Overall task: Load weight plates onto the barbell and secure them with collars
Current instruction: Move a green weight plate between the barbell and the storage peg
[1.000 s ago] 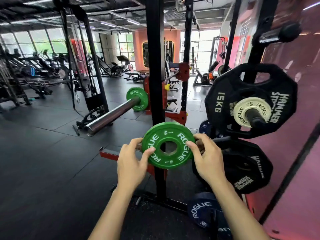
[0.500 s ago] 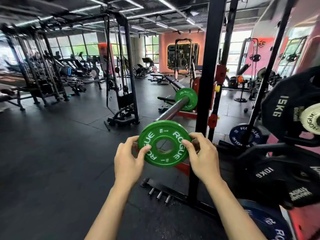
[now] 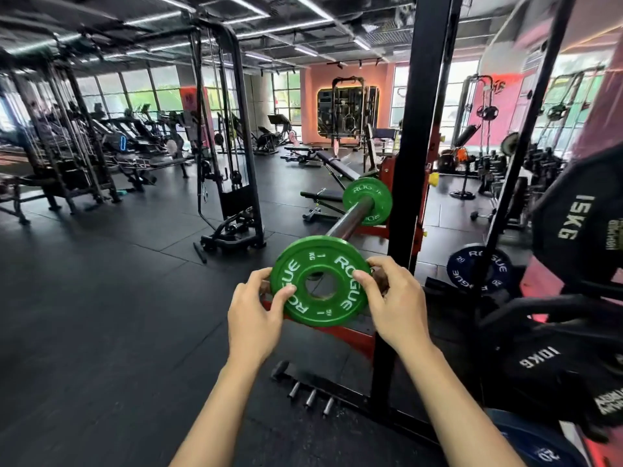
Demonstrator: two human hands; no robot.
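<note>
Small green plate lined up with the bar sleeve, not slid on yet

A small round green Rogue change plate (image 3: 320, 280) is held upright at frame centre, flat face toward the camera, probably so its hole can be sighted onto the near end of the long steel barbell (image 3: 350, 220) just behind it. The left hand (image 3: 255, 321) is clamped on the plate's left rim, thumb on the face, fingers wrapped behind; the right hand (image 3: 392, 303) is mirrored on the right rim. Both forearms are stretched up from the bottom edge, wrists fairly straight. A matching green plate (image 3: 368, 201) is already seated further up the bar, beside the black rack upright (image 3: 413, 183). No collars can be seen.
</note>
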